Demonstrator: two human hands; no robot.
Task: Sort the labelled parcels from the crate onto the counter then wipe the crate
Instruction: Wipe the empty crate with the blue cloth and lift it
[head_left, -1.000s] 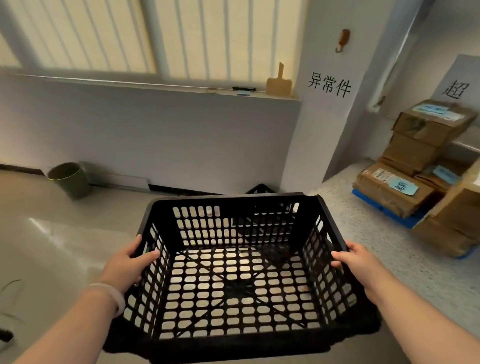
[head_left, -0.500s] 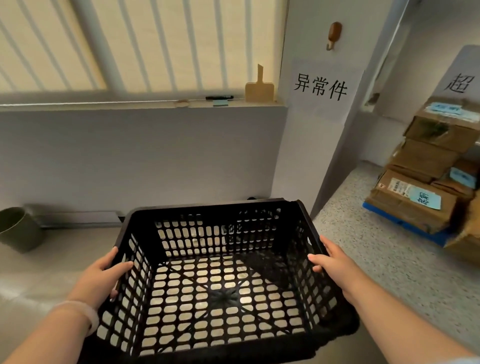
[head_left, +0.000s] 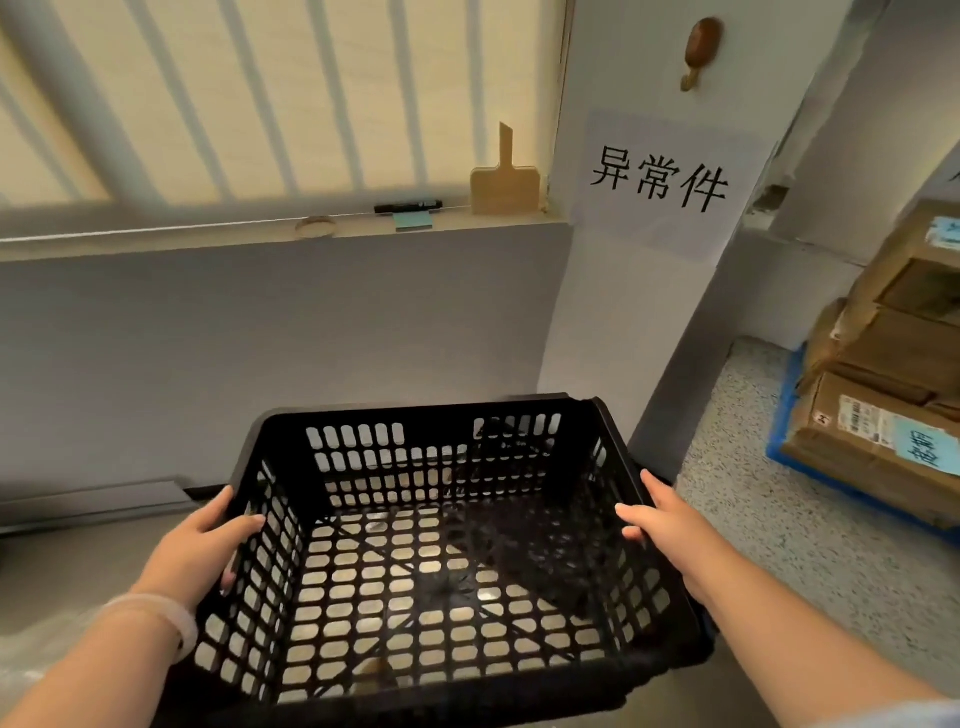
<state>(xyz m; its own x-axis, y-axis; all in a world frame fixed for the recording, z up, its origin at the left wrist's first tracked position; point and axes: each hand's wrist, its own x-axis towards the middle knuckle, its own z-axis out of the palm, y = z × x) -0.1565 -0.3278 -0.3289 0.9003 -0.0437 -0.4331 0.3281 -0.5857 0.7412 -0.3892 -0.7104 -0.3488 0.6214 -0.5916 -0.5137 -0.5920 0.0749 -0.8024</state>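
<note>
While L grip (head_left: 208, 545), R grip (head_left: 670, 525) hold crate (head_left: 415, 415), wall (head_left: 311, 338) now nearer.

I hold the black plastic crate (head_left: 441, 415) upright by its two side rims, my left fingers (head_left: 244, 525) hooked over one and my right fingers (head_left: 631, 514) over the other. Its walls and floor are a grid of rounded slots and it is empty. Out past my right fingers the brown cardboard parcels (head_left: 878, 441) sit stacked on the speckled surface (head_left: 753, 519), well apart from the crate; the lowest one shows a white printed label and a blue tag
</note>
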